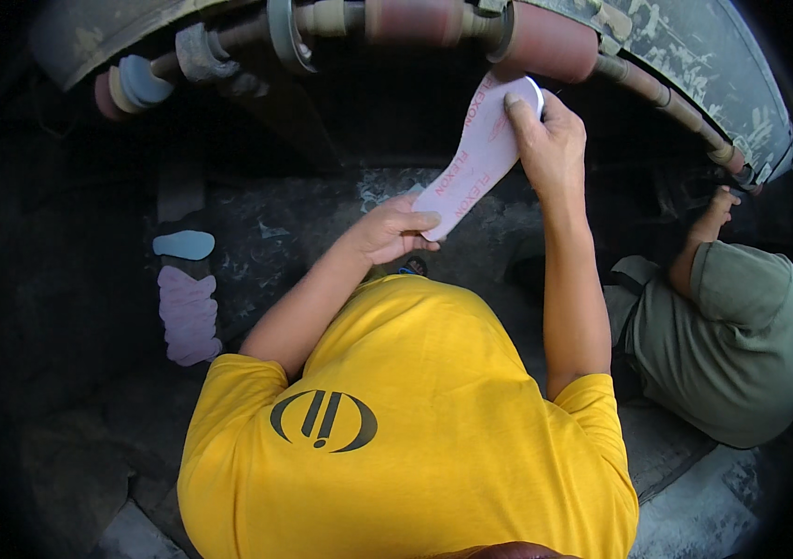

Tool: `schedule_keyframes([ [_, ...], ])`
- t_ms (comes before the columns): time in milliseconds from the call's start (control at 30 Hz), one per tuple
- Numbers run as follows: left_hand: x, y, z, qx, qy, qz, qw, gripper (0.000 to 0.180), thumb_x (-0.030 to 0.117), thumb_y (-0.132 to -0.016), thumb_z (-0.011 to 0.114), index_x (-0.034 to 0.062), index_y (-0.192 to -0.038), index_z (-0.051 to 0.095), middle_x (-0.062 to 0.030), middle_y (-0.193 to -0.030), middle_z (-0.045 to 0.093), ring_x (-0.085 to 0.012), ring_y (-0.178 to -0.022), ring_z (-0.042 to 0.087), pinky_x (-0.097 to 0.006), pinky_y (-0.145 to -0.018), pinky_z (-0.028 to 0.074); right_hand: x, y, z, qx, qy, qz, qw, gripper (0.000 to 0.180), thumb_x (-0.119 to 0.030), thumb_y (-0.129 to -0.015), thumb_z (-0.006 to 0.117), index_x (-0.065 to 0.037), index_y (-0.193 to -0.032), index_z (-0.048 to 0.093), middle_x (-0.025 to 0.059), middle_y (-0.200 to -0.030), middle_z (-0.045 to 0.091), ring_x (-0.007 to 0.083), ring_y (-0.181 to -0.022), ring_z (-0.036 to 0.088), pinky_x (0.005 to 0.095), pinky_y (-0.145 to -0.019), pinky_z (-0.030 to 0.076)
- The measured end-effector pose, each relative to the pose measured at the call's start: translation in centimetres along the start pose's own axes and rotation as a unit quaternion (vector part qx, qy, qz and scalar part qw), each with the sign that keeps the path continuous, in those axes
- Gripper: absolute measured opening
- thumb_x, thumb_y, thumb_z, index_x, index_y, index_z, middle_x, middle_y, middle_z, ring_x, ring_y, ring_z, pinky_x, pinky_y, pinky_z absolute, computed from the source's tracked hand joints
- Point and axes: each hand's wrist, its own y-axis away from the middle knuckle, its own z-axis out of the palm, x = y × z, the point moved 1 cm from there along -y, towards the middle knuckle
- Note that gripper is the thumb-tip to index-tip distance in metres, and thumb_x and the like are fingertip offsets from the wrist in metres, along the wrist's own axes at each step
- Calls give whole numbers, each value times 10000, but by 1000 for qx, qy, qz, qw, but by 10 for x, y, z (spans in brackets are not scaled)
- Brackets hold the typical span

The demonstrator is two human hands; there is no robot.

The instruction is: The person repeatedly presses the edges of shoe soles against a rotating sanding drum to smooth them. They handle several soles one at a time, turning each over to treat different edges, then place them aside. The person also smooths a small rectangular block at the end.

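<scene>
A pale pink-white insole [482, 154] with red print is stretched between my two hands, tilted up to the right. My left hand [394, 229] pinches its narrow lower end, thumb on top. Near the wide upper end, my right hand [550, 140] grips the edge with its thumb on the face. The insole's far tip is right at the underside of a reddish sanding drum [553, 42] on a long horizontal shaft; whether they touch I cannot tell.
The shaft carries another red drum [413, 20] and grey wheels [143, 82] at left. Lower left are a light-blue insole [184, 245] and a pile of pinkish pieces [188, 315]. A co-worker in a grey-green shirt [741, 335] sits at right, one hand near the shaft's end.
</scene>
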Motion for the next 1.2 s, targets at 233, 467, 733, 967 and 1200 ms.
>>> schedule_keyframes([
  [233, 38, -32, -43, 2, 87, 144, 986, 462, 133, -968, 637, 33, -1399, 506, -126, -1298, 641, -204, -1111, 657, -318, -840, 566, -4, 23, -3, -9, -17, -3, 1000, 310, -278, -937, 651, 18, -998, 722, 164, -838, 717, 244, -771, 699, 369, -734, 535],
  [467, 101, -111, -35, -48, 181, 224, 956, 346, 75, -953, 618, 3, -1286, 560, -152, -1283, 627, -266, -1200, 606, -392, -1030, 516, -9, 33, -15, -28, -6, 47, 998, 353, -294, -972, 656, 11, -1140, 716, 126, -952, 734, 168, -830, 680, 309, -773, 550],
  [733, 128, -147, 24, 29, 202, 258, 944, 437, 16, -904, 646, 47, -1331, 559, -127, -1308, 623, -286, -1253, 578, -433, -1117, 454, -6, 44, -44, 7, -65, 43, 997, 326, -251, -960, 664, 10, -1150, 715, 111, -913, 730, 156, -802, 684, 309, -726, 550],
  [967, 109, -150, 69, -136, 140, 200, 960, 392, 71, -918, 659, 46, -1302, 584, -130, -1294, 641, -291, -1224, 602, -447, -1106, 451, -1, 77, -99, 18, -10, 30, 999, 316, -227, -949, 674, 15, -1151, 698, 118, -937, 725, 172, -830, 688, 311, -746, 530],
  [1200, 90, -117, 84, -193, 79, 207, 956, 272, 151, -947, 706, 89, -1209, 664, -73, -1097, 718, -202, -1050, 680, -389, -945, 541, 60, 145, -69, -234, -63, 170, 955, 448, -323, -887, 749, -25, -1217, 693, 155, -1123, 726, 254, -1041, 693, 394, -889, 537],
])
